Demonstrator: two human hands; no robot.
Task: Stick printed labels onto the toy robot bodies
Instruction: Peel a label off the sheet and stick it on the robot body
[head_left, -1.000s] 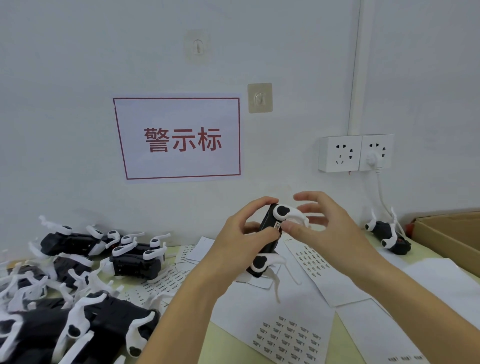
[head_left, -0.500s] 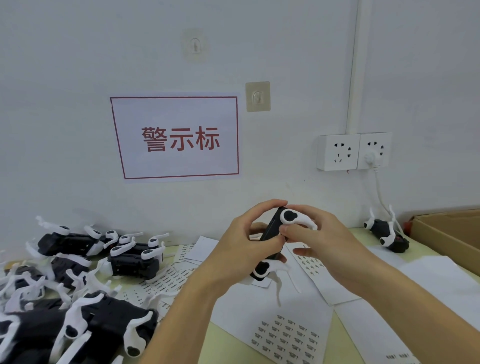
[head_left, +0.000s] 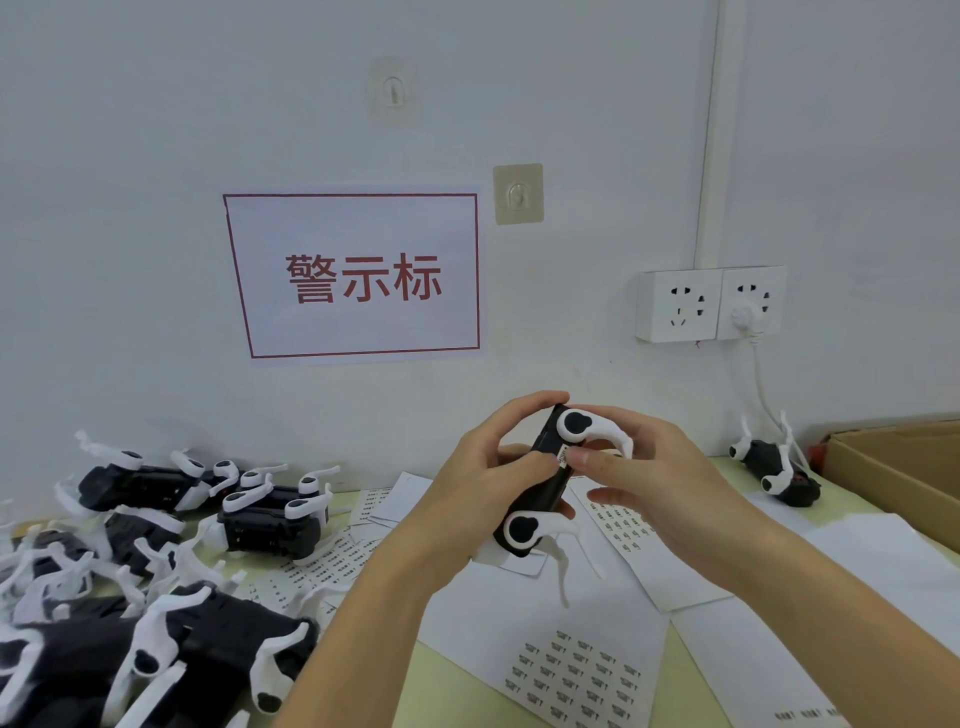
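A black toy robot body (head_left: 545, 483) with white legs is held upright above the table, at centre. My left hand (head_left: 483, 478) grips it from the left, fingers curled over its top and side. My right hand (head_left: 649, 478) wraps round it from the right, and its thumb presses a small printed label (head_left: 563, 457) onto the black side. Sheets of printed labels (head_left: 571, 670) lie on the table below my hands.
A heap of black-and-white toy robot bodies (head_left: 270, 514) fills the table's left side. One more robot body (head_left: 779, 467) lies at the back right under the wall sockets (head_left: 711, 304). An open cardboard box (head_left: 898, 467) stands at the right edge.
My right hand has closed in on the robot body from spread fingers, and its thumb now presses the label down. The body has tilted a little more upright.
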